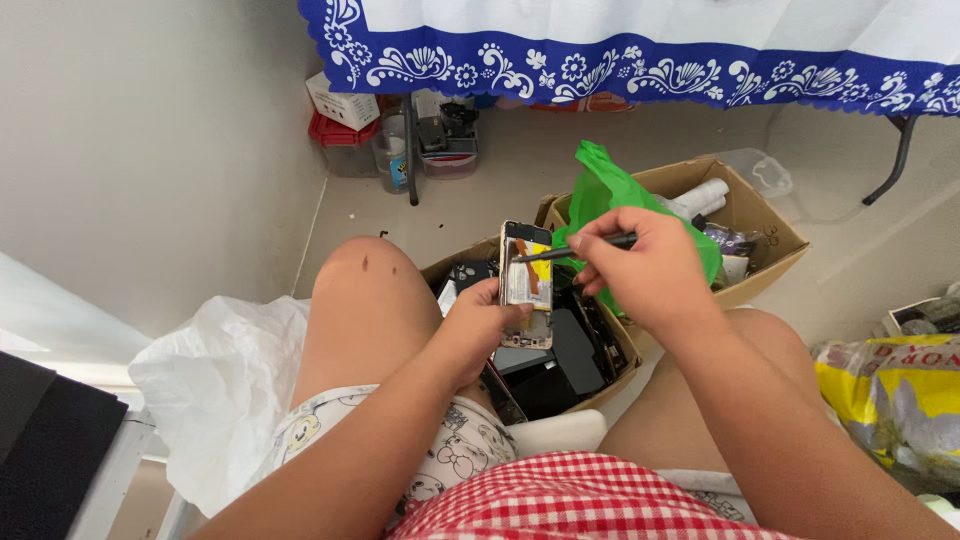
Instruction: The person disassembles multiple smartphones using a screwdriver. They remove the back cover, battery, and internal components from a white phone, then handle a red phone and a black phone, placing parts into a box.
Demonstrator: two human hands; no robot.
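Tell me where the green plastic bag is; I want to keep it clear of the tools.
In the head view the green plastic bag sits right of centre on the floor, tucked in a cardboard box, just behind the right hand.

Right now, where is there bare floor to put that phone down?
Bare floor lies between the knee, the containers by the wall and the open box. The box of parts under the left hand and right hand is crowded.

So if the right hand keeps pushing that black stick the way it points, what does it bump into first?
Most likely the opened phone held in the left hand. The right hand aims the black tool at its upper part; whether it touches is unclear.
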